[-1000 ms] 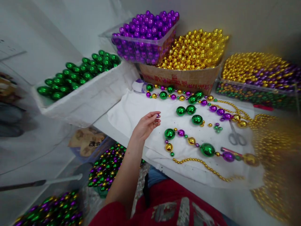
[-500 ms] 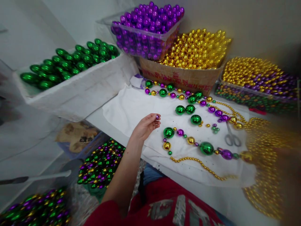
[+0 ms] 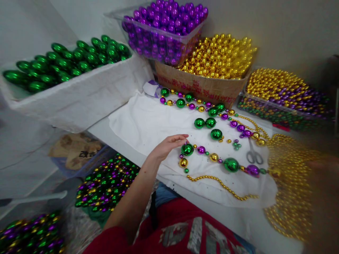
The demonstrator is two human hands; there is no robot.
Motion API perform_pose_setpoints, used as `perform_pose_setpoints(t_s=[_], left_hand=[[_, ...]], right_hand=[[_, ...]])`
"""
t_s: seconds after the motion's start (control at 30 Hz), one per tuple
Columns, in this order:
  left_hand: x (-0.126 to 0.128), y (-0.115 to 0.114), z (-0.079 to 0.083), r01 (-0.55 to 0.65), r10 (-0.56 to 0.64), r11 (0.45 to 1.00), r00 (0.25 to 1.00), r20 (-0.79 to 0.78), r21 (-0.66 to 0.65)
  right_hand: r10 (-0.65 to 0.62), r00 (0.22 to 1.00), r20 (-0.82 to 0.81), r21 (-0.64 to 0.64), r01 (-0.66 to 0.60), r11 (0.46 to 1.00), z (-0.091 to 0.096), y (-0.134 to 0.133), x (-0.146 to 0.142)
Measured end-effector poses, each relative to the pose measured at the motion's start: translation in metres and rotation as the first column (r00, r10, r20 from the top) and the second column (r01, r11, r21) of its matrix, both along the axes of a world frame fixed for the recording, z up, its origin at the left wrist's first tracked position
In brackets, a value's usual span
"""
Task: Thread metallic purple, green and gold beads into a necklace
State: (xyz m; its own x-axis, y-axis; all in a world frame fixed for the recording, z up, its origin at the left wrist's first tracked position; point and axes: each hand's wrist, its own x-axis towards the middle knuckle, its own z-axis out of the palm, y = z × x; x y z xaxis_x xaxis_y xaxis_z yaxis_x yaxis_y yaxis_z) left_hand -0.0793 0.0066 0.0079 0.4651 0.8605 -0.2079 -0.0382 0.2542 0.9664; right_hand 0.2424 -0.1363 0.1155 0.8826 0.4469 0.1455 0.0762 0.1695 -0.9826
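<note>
A white cloth covers the desk, a box of green balls behind and left of the grip. The left hand lies low, its grip stretched nearly flat, fingers together, pinching nothing visible, tips at the big green bead just to their right. From there the bead string runs rightward, away from the grip, toward a blur, perhaps the right hand, state unreadable.

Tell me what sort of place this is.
Probably a small workbench for making bead necklaces. Heaps of loose green beads, purple beads and gold beads stand along the back. A strand of mixed beads lies on a white cloth, with scissors nearby.
</note>
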Motion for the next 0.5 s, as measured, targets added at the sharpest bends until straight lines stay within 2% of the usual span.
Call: perform_pose_setpoints(t_s=[0.13,0.37,0.5], left_hand=[[0.012,-0.002,-0.002,0.135,-0.134,0.991,0.989,-0.059,0.011],[0.009,0.000,-0.006,0.134,-0.133,0.991,0.990,-0.044,0.017],[0.008,-0.002,-0.009,0.187,-0.186,0.982,0.982,-0.047,0.038]], right_hand=[[0.000,0.998,0.066,-0.076,0.005,0.997,0.002,0.000,0.002],[-0.007,0.998,0.070,-0.058,0.011,0.998,-0.008,-0.002,0.008],[-0.015,0.995,0.101,-0.092,0.024,0.995,-0.013,-0.003,0.012]])
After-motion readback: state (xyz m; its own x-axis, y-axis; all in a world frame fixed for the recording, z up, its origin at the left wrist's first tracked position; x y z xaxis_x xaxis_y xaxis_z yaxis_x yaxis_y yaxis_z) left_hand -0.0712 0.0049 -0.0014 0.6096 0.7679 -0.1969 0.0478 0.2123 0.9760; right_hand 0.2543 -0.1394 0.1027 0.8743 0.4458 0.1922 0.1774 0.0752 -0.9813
